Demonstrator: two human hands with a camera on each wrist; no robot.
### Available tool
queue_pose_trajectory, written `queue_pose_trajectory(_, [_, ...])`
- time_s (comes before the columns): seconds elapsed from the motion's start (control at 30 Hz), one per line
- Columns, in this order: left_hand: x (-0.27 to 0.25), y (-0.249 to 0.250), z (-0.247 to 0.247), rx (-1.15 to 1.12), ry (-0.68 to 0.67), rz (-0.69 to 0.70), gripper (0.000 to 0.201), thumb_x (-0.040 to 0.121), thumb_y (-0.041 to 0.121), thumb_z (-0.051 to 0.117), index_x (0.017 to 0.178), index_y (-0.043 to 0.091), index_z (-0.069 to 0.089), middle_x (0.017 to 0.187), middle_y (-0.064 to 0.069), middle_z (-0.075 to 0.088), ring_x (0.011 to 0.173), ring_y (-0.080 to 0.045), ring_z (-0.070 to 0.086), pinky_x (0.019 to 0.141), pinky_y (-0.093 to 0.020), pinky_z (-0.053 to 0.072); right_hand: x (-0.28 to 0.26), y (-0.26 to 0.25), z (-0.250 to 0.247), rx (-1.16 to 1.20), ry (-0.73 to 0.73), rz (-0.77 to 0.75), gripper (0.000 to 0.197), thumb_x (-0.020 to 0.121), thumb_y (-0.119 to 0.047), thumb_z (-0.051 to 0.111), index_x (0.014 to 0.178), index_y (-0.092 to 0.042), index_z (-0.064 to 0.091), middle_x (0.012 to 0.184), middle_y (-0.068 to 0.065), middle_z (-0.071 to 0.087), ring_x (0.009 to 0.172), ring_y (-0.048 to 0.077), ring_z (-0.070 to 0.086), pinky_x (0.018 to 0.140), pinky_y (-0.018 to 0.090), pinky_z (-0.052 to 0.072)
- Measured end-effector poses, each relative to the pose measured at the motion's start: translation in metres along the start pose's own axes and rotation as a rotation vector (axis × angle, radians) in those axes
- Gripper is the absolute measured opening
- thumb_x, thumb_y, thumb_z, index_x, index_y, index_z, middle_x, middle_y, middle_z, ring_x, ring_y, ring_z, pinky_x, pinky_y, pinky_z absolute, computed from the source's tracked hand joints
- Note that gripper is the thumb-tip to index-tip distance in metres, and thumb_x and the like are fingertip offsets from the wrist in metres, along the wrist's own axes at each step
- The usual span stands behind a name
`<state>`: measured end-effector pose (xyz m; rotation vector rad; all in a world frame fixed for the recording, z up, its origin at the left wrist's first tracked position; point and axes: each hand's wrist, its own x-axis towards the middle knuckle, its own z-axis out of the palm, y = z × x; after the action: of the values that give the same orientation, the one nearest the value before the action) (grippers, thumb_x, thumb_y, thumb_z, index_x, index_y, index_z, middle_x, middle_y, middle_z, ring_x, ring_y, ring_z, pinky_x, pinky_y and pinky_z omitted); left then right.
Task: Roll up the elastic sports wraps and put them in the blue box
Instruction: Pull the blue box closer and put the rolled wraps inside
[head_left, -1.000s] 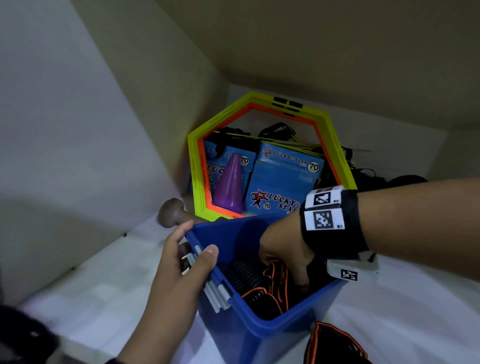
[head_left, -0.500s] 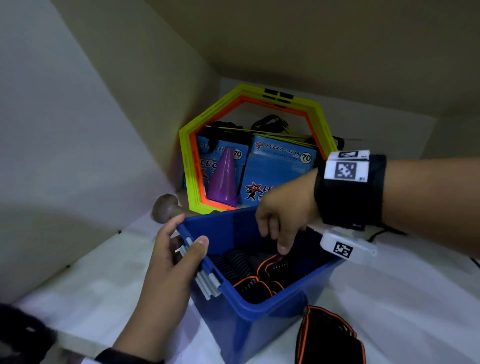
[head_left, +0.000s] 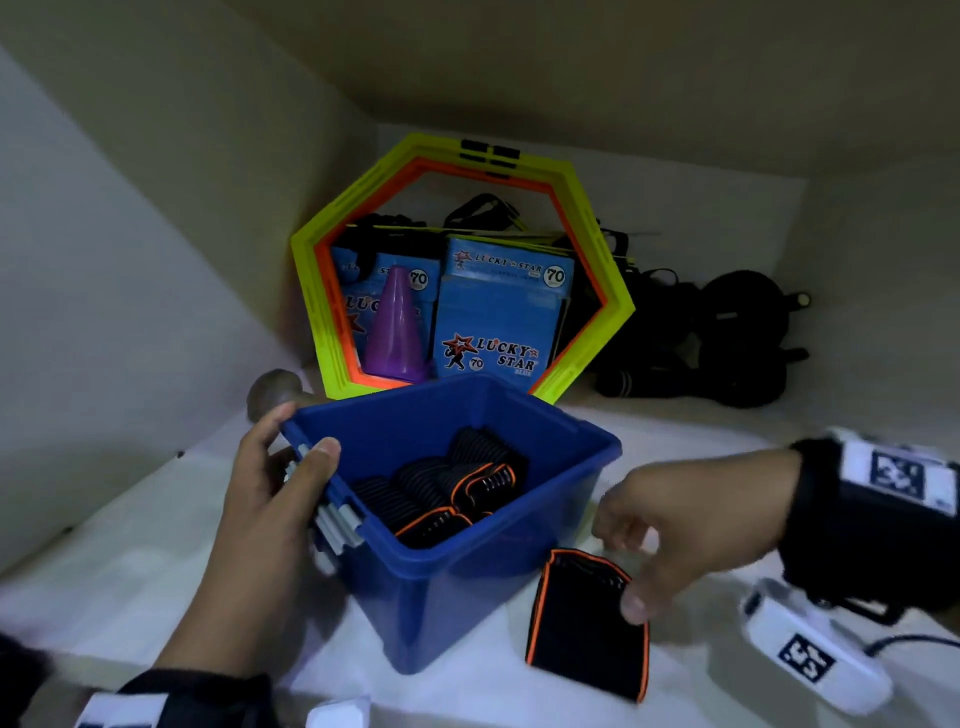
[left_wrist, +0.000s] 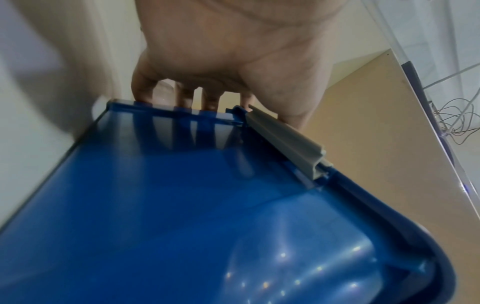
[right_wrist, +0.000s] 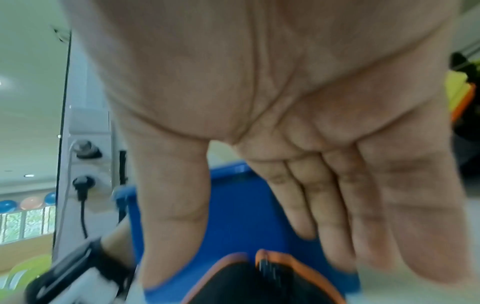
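1. Several rolled black elastic wraps with orange edging (head_left: 452, 493) already lie inside the open blue plastic box (head_left: 467, 577); I judge the task well along, though how many wraps there are in all cannot be told.
2. One black, orange-trimmed wrap (head_left: 582, 623) remains outside, lying on the white shelf (head_left: 727, 457) just beside the box's right wall; it looks flat or folded rather than tightly rolled, so it probably needs rolling before it goes in.
3. The right hand (head_left: 685, 525) hovers over that wrap with its grip open; the fingers (right_wrist: 337, 205) are spread and relaxed, the thumb close to the wrap's right edge; whether it touches is unclear.
4. The left hand (head_left: 265, 499) steadies the box at its left rim; the thumb lies over the edge, the fingers (left_wrist: 182, 96) curl round the rim near the grey plastic latch (left_wrist: 283, 142); its grip is closed on the box.
5. Behind the box stand a yellow-and-orange hexagonal ring (head_left: 592, 249), blue printed cartons (head_left: 498, 312) and a purple plastic cone (head_left: 397, 327); a heap of black straps and gear (head_left: 727, 338) lies to the right; a rounded grey object (head_left: 272, 389) sits by the left fingers.
6. Nothing blocks the short path from wrap to box opening; the low shelf ceiling and dim light are the likeliest hindrances.
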<state>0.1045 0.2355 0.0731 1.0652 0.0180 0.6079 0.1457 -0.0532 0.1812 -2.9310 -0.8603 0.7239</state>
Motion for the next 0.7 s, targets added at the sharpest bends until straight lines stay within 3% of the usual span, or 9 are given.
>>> queue_pose_trajectory(0.07, [0.000, 0.000, 0.000, 0.007, -0.011, -0.009, 0.035, 0.098, 0.022, 0.060, 0.126, 0.043, 0.059, 0.114, 0.001, 0.070, 0.106, -0.023, 0.071, 0.089, -0.049, 0.056, 0.004, -0.003, 0.027, 0.102, 0.043, -0.054, 0.043, 0.072, -0.052, 0.081, 0.102, -0.026, 0.066, 0.101, -0.008, 0.072, 0.092, 0.006, 0.067, 0.079, 0.023, 0.054])
queue_pose_trajectory(0.1, [0.000, -0.001, 0.000, 0.001, -0.014, -0.016, 0.036, 0.098, 0.022, 0.060, 0.125, 0.044, 0.060, 0.115, 0.001, 0.070, 0.107, -0.023, 0.070, 0.089, -0.049, 0.055, 0.007, -0.004, 0.037, 0.153, 0.063, -0.068, 0.036, 0.073, -0.049, 0.083, 0.099, -0.033, 0.063, 0.098, -0.014, 0.071, 0.088, 0.001, 0.066, 0.075, 0.017, 0.052])
queue_pose_trajectory(0.17, [-0.001, -0.001, 0.000, 0.009, -0.015, -0.011, 0.036, 0.098, 0.022, 0.059, 0.127, 0.044, 0.059, 0.120, -0.001, 0.069, 0.103, -0.017, 0.072, 0.085, -0.047, 0.056, 0.012, -0.006, 0.049, 0.204, 0.109, -0.076, 0.036, 0.071, -0.047, 0.084, 0.093, -0.043, 0.056, 0.094, -0.020, 0.069, 0.085, -0.004, 0.065, 0.071, 0.012, 0.048])
queue_pose_trajectory(0.23, [-0.001, -0.001, 0.000, 0.034, -0.023, 0.005, 0.036, 0.099, 0.023, 0.059, 0.127, 0.045, 0.059, 0.124, -0.003, 0.068, 0.105, -0.017, 0.071, 0.092, -0.052, 0.055, 0.016, -0.005, 0.055, 0.231, 0.152, -0.071, 0.036, 0.070, -0.044, 0.084, 0.089, -0.043, 0.054, 0.088, -0.020, 0.068, 0.079, -0.005, 0.064, 0.066, 0.010, 0.045])
queue_pose_trajectory(0.37, [0.000, -0.001, -0.002, 0.080, 0.000, 0.002, 0.036, 0.099, 0.026, 0.059, 0.128, 0.047, 0.058, 0.129, -0.004, 0.065, 0.108, -0.017, 0.070, 0.100, -0.057, 0.050, 0.020, -0.005, 0.058, 0.222, 0.198, -0.065, 0.034, 0.070, -0.036, 0.084, 0.091, -0.034, 0.058, 0.084, -0.014, 0.066, 0.073, -0.002, 0.062, 0.061, 0.012, 0.047])
queue_pose_trajectory(0.5, [-0.001, -0.001, 0.000, 0.054, -0.011, -0.020, 0.035, 0.098, 0.027, 0.060, 0.125, 0.050, 0.059, 0.126, -0.004, 0.066, 0.114, -0.024, 0.066, 0.103, -0.063, 0.046, 0.011, -0.010, 0.049, 0.117, 0.146, -0.067, 0.031, 0.069, -0.034, 0.085, 0.076, -0.029, 0.055, 0.070, -0.014, 0.059, 0.059, -0.005, 0.055, 0.051, 0.011, 0.040])
queue_pose_trajectory(0.6, [-0.001, -0.001, 0.001, 0.036, -0.008, -0.006, 0.037, 0.099, 0.022, 0.059, 0.129, 0.044, 0.058, 0.125, -0.009, 0.066, 0.101, -0.014, 0.070, 0.096, -0.050, 0.053, -0.009, -0.020, 0.015, 0.148, 0.061, -0.139, 0.031, 0.069, -0.028, 0.089, 0.086, -0.018, 0.065, 0.072, -0.008, 0.066, 0.059, -0.001, 0.057, 0.054, 0.020, 0.047])
queue_pose_trajectory(0.7, [-0.001, -0.002, 0.003, 0.023, -0.011, 0.000, 0.039, 0.099, 0.020, 0.057, 0.134, 0.038, 0.055, 0.126, -0.013, 0.065, 0.094, -0.011, 0.071, 0.084, -0.038, 0.055, -0.031, -0.033, -0.029, 0.233, 0.076, -0.274, 0.032, 0.071, -0.016, 0.089, 0.096, -0.011, 0.069, 0.084, 0.006, 0.073, 0.070, 0.009, 0.065, 0.062, 0.028, 0.053])
